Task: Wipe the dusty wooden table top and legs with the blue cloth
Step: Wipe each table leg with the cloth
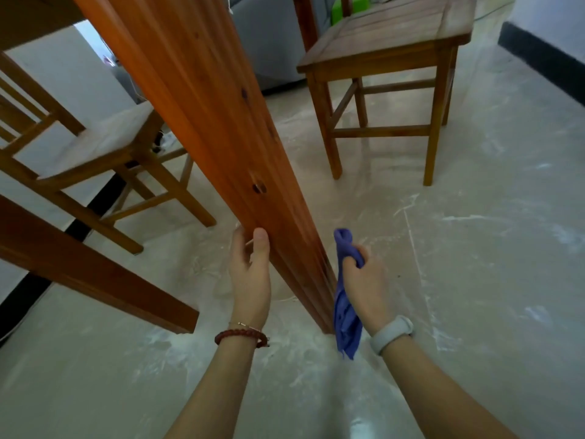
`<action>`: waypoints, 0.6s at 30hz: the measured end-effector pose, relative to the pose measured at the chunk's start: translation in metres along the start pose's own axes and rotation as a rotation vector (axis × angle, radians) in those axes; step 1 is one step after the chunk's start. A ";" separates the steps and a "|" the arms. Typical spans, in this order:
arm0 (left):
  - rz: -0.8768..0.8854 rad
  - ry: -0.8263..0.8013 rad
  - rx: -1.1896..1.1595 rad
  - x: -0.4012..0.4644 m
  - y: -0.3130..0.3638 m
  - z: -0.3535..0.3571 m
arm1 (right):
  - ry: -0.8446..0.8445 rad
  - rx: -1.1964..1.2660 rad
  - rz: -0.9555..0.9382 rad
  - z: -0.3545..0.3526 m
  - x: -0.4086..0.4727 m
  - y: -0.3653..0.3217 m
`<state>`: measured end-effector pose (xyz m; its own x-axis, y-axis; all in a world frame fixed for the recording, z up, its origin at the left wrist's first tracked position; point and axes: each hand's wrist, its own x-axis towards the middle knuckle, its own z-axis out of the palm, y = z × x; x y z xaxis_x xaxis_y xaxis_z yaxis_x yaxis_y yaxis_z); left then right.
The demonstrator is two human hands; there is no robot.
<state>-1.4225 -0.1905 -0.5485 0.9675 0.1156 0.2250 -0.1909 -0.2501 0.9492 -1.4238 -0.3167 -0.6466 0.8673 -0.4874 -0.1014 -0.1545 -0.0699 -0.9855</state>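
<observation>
Blue cloth (346, 299) hangs bunched in the clenched right hand (364, 280), at three o'clock of the table leg (221, 128), whose lower part the left hand (250, 267) grasps.

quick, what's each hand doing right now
Left hand: grips the table leg, thumb on its face.
Right hand: holds the bunched blue cloth.
</observation>
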 end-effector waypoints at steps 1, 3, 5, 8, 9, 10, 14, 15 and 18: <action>0.002 -0.004 0.038 -0.001 -0.005 -0.001 | 0.037 0.058 -0.115 -0.001 0.001 -0.019; -0.032 -0.008 0.099 -0.006 -0.017 -0.001 | 0.057 0.188 -0.348 -0.005 -0.004 -0.047; -0.098 -0.019 0.110 -0.011 -0.028 -0.001 | 0.044 0.191 -0.506 0.001 -0.012 -0.040; -0.157 -0.053 0.101 -0.018 -0.044 0.003 | -0.038 0.113 -0.179 0.018 -0.012 0.035; -0.163 -0.073 0.103 -0.020 -0.050 0.004 | -0.118 0.034 0.036 0.020 -0.011 0.064; -0.169 -0.090 0.105 -0.022 -0.055 0.006 | -0.231 -0.102 0.228 0.018 -0.011 0.091; -0.216 -0.101 0.136 -0.029 -0.071 0.009 | -0.430 -0.379 0.460 -0.008 -0.017 0.124; -0.225 -0.099 0.145 -0.029 -0.073 0.009 | -0.360 -0.348 0.407 -0.015 -0.015 0.116; -0.239 -0.087 0.150 -0.031 -0.076 0.010 | -0.097 -0.032 0.195 -0.021 0.001 0.084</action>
<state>-1.4358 -0.1848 -0.6301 0.9939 0.1068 -0.0270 0.0646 -0.3658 0.9284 -1.4462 -0.3412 -0.7270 0.8606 -0.4089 -0.3036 -0.3373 -0.0110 -0.9413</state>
